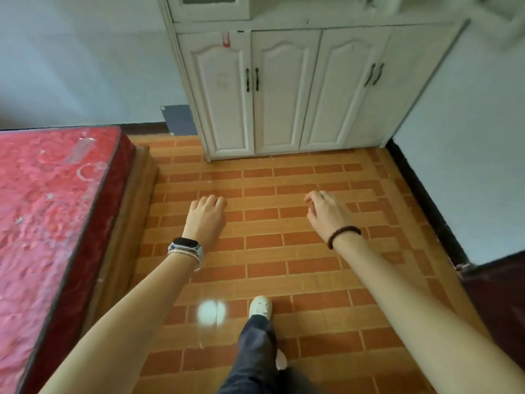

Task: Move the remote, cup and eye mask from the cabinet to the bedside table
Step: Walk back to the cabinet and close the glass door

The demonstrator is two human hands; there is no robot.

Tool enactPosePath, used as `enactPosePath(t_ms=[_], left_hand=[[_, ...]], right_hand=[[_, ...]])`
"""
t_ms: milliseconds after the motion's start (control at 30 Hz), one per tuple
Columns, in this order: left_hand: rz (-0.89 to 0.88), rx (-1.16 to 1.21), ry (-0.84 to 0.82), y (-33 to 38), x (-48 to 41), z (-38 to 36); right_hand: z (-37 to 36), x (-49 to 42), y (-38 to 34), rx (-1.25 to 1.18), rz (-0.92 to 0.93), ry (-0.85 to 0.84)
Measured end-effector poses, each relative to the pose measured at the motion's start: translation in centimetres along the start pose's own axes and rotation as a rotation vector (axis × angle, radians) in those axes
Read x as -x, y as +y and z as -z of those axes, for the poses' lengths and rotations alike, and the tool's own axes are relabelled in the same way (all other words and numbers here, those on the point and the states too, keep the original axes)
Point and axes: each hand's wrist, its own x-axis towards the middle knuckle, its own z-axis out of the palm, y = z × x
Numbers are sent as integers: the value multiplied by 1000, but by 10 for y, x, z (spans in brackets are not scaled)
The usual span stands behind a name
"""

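A white cabinet (pixel 287 89) stands ahead against the far wall, its lower doors closed, with a shelf ledge above them. The remote, cup and eye mask are not visible, and no bedside table shows. My left hand (pixel 206 216), with a watch on the wrist, hangs over the tiled floor with fingers curled loosely and nothing in it. My right hand (pixel 325 213), with a bead bracelet on the wrist, is held out at the same height, fingers bent and apart, holding nothing. Both hands are well short of the cabinet.
A bed with a red mattress (pixel 48 223) on a wooden base fills the left side. Orange brick-pattern floor (pixel 270 251) lies between me and the cabinet. A white wall with dark skirting (pixel 460 166) closes the right side. My foot (pixel 260 307) steps forward.
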Motion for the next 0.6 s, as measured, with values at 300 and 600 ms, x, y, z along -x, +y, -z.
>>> enactPosePath(t_ms=[300,600], left_hand=[[-290,86,-6,102,-136,-25],[-451,98,-13,157,-265,-39]], right_hand=[[28,-29,114,11,-257,57],[58,-97,185,5,-392,132]])
